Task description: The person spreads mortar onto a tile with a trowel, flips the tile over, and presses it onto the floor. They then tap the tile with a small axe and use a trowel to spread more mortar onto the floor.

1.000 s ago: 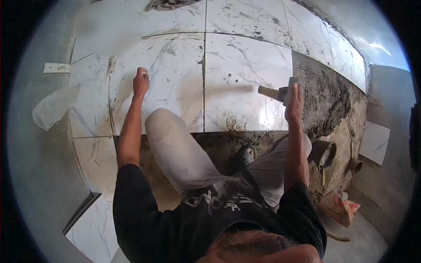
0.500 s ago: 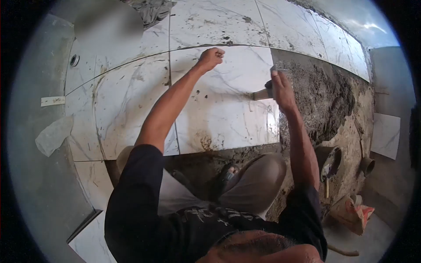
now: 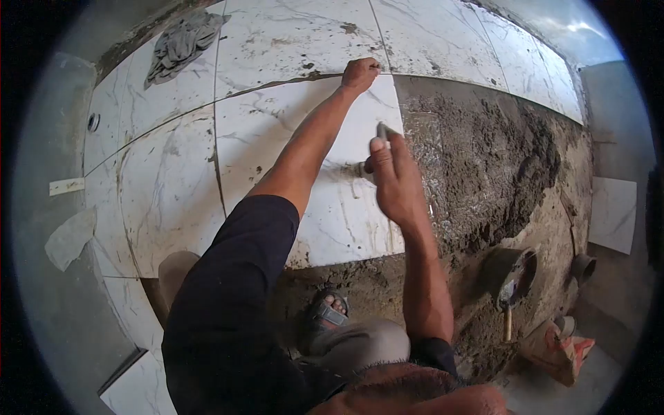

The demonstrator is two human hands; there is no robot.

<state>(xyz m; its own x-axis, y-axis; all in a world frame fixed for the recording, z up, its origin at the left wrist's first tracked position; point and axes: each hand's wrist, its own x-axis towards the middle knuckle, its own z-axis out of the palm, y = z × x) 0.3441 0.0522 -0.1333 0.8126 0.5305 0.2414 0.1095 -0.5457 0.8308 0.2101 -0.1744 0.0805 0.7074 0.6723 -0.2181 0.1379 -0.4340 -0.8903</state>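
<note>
1. Right hand [image 3: 395,173]: closed around a hand tool [image 3: 384,130], thumb laid along it. A grey end projects past the thumb; a dark, stubby part shows on the left side. The grip hides the rest, so the type cannot be told.
2. Left hand [image 3: 362,75]: fingers curled in to the palm, at the far right corner of the marble-patterned tile [image 3: 349,225]. Whether it pinches anything small, or touches the surface, cannot be told.
3. Position of tool and tile: the tool is inside the right fist, above the tile near its right edge. The tile extends below and to the left of that hand.
4. Wet mortar [image 3: 484,166] adjoins the tile's right edge.
5. Containers: a dark round bucket [image 3: 531,266] is near the mortar's near edge, with a wooden-handled tool [image 3: 508,324] at its mouth; its contents are too dark to identify. Beside it, toward the floor's near right corner, a crumpled bag [image 3: 550,349] has a grey cylindrical item [image 3: 567,325] at its top.
6. Markings: red print on the bag, not legible.
</note>
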